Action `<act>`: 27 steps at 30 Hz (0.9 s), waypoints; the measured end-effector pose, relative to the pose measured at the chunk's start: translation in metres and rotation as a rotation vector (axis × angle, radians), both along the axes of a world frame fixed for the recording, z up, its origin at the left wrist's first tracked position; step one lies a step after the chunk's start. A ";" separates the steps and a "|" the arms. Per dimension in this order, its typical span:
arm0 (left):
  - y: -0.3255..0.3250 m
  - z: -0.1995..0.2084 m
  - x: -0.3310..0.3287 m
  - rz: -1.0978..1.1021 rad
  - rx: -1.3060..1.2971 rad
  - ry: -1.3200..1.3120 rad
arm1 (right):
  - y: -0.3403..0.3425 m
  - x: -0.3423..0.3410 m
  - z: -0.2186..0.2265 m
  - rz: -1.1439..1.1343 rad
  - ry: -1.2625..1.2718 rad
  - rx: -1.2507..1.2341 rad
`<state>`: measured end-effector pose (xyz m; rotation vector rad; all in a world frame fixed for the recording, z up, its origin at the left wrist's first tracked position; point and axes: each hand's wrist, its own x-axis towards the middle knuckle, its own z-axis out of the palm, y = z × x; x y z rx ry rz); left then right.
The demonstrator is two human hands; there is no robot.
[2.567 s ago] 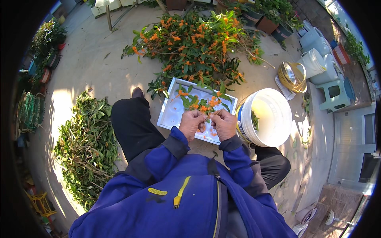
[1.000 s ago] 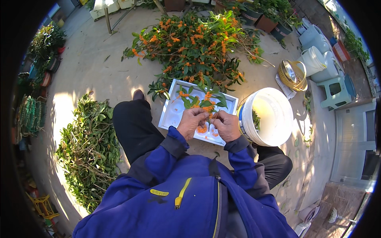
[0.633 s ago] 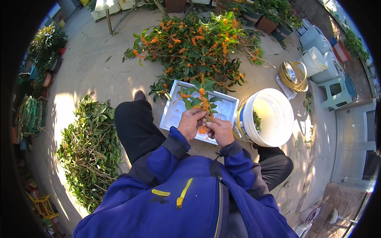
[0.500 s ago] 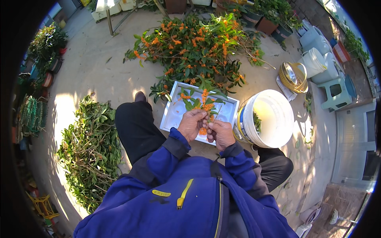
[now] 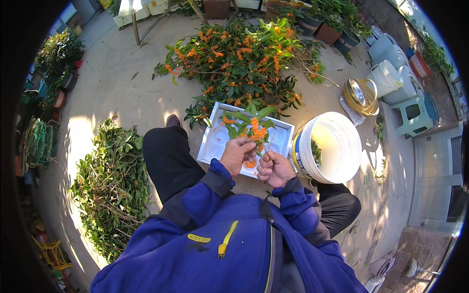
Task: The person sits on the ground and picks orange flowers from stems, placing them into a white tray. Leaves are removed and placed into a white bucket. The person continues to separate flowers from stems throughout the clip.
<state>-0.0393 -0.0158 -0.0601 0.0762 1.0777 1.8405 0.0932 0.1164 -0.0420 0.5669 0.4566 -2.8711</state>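
Over the tray (image 5: pixel 211 143), in the head view, the left hand (image 5: pixel 238 153) holds the sprig (image 5: pixel 256 131), its thumb and fingertips pinched on the lower end. The sprig's green leaves and orange flowers point away from the person, above the tray's middle. The right hand (image 5: pixel 276 169) is just beside the left, at the tray's near right edge; its thumb and forefinger are pressed together on a thin stem (image 5: pixel 269 142), the other fingers curled into the palm. Whether that stem belongs to the sprig cannot be told.

The tray is white and shallow, with round hollows in its floor; loose orange petals (image 5: pixel 250 164) lie in it below the hands. The bucket (image 5: pixel 340 155), white inside, is just right of the tray, tilted toward the person, with some green leaves (image 5: pixel 316 152) in it. Past the tray's far edge spreads the heap (image 5: pixel 239 66) of leafy branches with orange flowers. On the left, beside the person's dark-trousered leg (image 5: pixel 168 156), lies the pile (image 5: pixel 111 190) of green leafy cuttings. Farther right are the yellow basket (image 5: pixel 349 101) and the pale green stool (image 5: pixel 414 118).
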 end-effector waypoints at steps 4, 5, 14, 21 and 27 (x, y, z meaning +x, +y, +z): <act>0.000 0.002 0.004 -0.027 -0.132 0.230 | -0.001 -0.003 -0.001 -0.091 -0.051 0.036; 0.002 0.005 0.008 -0.032 -0.167 0.295 | -0.003 -0.004 -0.001 -0.128 -0.086 0.055; 0.007 0.026 0.042 0.031 -0.362 1.190 | -0.004 -0.009 -0.012 -0.420 -0.350 0.454; 0.017 0.017 -0.007 0.090 -0.599 0.969 | 0.003 0.005 -0.025 -0.418 -0.415 0.564; 0.107 0.068 0.025 0.003 -0.247 1.042 | 0.006 0.008 -0.032 -0.450 -0.420 0.599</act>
